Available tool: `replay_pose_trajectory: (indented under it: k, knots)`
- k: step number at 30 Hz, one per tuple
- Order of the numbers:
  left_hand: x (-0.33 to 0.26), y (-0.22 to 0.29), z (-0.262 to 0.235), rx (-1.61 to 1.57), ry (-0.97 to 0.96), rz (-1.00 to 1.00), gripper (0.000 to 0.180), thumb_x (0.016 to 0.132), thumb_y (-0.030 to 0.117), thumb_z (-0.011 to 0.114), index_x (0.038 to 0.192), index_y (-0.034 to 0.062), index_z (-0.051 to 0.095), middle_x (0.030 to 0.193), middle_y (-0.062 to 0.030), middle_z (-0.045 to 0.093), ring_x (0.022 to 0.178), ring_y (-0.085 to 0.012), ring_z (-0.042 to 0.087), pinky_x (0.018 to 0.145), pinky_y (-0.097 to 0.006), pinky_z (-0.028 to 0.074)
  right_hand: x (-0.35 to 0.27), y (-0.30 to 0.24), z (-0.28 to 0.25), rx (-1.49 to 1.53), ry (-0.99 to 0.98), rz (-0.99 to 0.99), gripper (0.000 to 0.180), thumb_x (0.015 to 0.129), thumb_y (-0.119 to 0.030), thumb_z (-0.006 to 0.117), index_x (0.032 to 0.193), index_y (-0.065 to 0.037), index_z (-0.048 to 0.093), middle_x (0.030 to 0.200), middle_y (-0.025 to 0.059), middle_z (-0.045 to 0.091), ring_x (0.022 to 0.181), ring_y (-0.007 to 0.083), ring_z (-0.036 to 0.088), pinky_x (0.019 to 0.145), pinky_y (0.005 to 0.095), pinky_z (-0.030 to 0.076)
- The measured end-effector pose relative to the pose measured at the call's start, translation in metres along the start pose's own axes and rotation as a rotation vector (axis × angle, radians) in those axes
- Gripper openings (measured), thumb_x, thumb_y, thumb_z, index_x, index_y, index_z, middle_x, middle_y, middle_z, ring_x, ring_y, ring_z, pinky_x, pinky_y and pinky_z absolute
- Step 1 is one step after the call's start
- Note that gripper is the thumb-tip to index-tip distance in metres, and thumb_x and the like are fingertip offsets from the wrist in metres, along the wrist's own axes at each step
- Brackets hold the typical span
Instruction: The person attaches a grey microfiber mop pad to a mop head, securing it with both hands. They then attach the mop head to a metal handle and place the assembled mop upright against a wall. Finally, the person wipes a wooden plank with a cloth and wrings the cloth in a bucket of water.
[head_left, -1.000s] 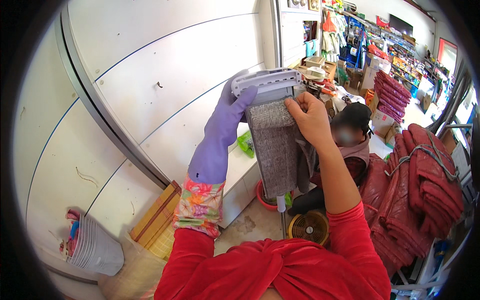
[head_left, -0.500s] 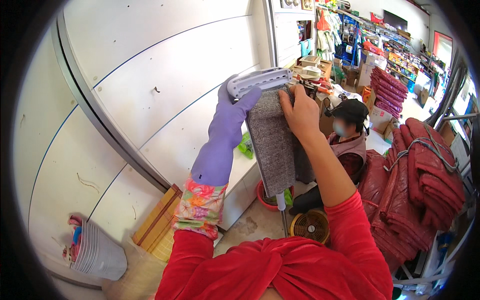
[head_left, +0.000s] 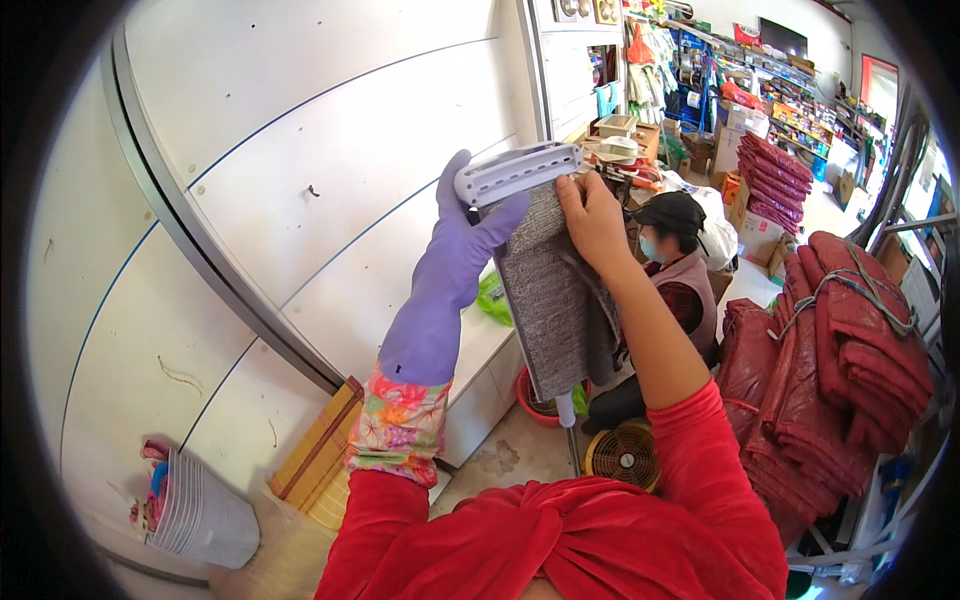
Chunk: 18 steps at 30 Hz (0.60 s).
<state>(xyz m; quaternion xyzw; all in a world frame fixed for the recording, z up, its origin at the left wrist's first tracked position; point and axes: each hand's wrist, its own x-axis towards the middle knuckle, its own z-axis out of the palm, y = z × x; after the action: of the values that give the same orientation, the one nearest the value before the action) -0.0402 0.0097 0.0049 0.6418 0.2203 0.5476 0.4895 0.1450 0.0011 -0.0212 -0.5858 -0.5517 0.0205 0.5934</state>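
A flat mop is held up in front of me, its grey cloth pad facing me. Across its top runs a pale plastic end piece with a row of slots; the metal pole goes down toward the floor. My left hand, in a purple rubber glove with a flowered cuff, grips the mop's upper left edge, thumb over the pad. My bare right hand pinches the pad's top right corner, just under the end piece. Loose dark grey cloth hangs behind the pad on the right.
A person in a dark cap and mask sits beyond my right arm. Folded red quilted covers are heaped at right. A white panelled wall stands at left, with stacked grey buckets below. A red basin and a round yellow fan-like thing are on the floor.
My left fingertips have lifted away from the end piece, and the mop has dropped slightly. My right hand keeps its pinch at the pad's corner. The seated person's head has turned left.
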Motion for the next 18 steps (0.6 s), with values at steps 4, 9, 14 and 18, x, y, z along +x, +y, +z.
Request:
replay_pose_trajectory:
  k: [4,9,14,18]
  knots:
    - [-0.011,0.007,0.009,-0.028,0.033,0.011,0.093,0.075,0.014,0.079,0.147,0.0129,0.021,0.13,-0.0134,0.044,0.121,-0.0238,0.044,0.101,-0.033,0.039,-0.012,-0.012,0.009,-0.031,0.144,-0.06,0.051,0.092,-0.048,0.053,0.109,0.0,0.048,0.079,0.0243,0.064,0.078,0.0455,0.062,0.07,0.0499,0.047]
    - [-0.016,0.01,0.01,-0.087,0.064,0.007,0.093,0.074,0.011,0.079,0.147,0.0136,0.022,0.131,-0.0136,0.044,0.121,-0.0235,0.045,0.1,-0.034,0.041,-0.01,-0.014,0.006,-0.104,0.087,-0.055,0.05,0.092,-0.045,0.056,0.113,0.0,0.047,0.092,0.025,0.066,0.082,0.041,0.065,0.068,0.042,0.049]
    - [-0.018,0.011,0.007,-0.066,0.06,0.115,0.085,0.078,0.01,0.076,0.146,0.0144,0.024,0.126,-0.0135,0.049,0.117,-0.0217,0.049,0.097,-0.033,0.044,-0.009,0.004,0.003,0.359,-0.079,-0.175,0.05,0.09,-0.04,0.061,0.112,0.003,0.051,0.081,0.0152,0.066,0.075,0.0261,0.064,0.069,0.0366,0.048]
    - [-0.006,-0.001,-0.007,0.042,-0.004,0.189,0.086,0.078,0.008,0.076,0.146,0.014,0.023,0.125,-0.0136,0.05,0.116,-0.0215,0.051,0.097,-0.033,0.046,-0.006,0.006,-0.003,0.441,-0.214,-0.156,0.041,0.089,-0.036,0.064,0.093,0.004,0.061,0.077,0.0123,0.064,0.071,0.0168,0.06,0.067,0.0299,0.047]
